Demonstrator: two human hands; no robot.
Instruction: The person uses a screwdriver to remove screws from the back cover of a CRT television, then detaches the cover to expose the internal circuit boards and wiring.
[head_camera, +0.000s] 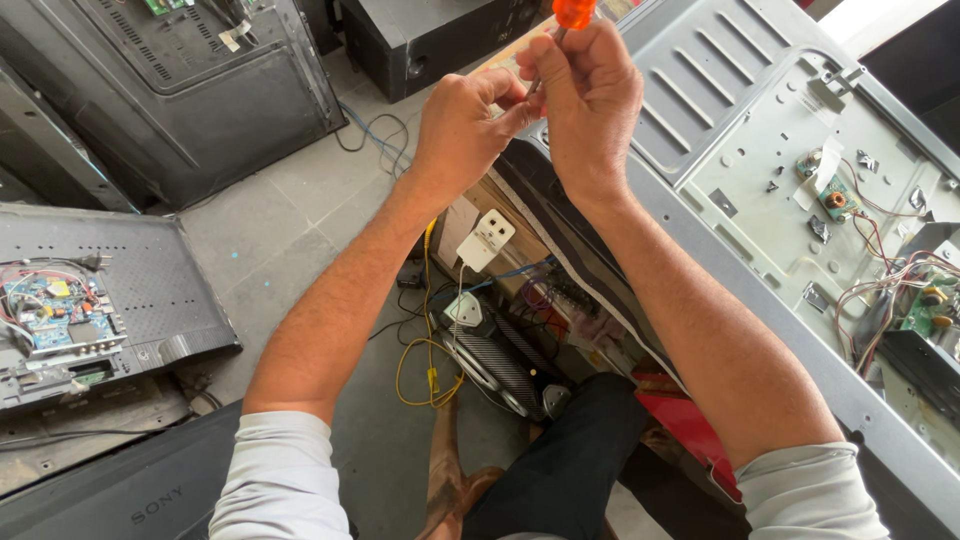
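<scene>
Right hand: fist wrapped round the orange-handled screwdriver, raised at the top edge of view.
Left hand: fingertips pinching at the screwdriver's shaft.
Metal back panel: just right, circuit boards inside.
Floor: open tiles left.

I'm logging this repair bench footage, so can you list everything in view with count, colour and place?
screwdriver: one, orange handle, top centre, gripped by the right hand
metal back panel: one, grey, right side, with small circuit boards and red wires
open set with blue board: one, dark grey, on the floor at left
dark casing: one, black, top left
power adapter: one, white, centre, below the hands
yellow cable: one, looped on the floor at centre
left hand: fingers pinching at the screwdriver's tip
right hand: closed round the screwdriver
</scene>
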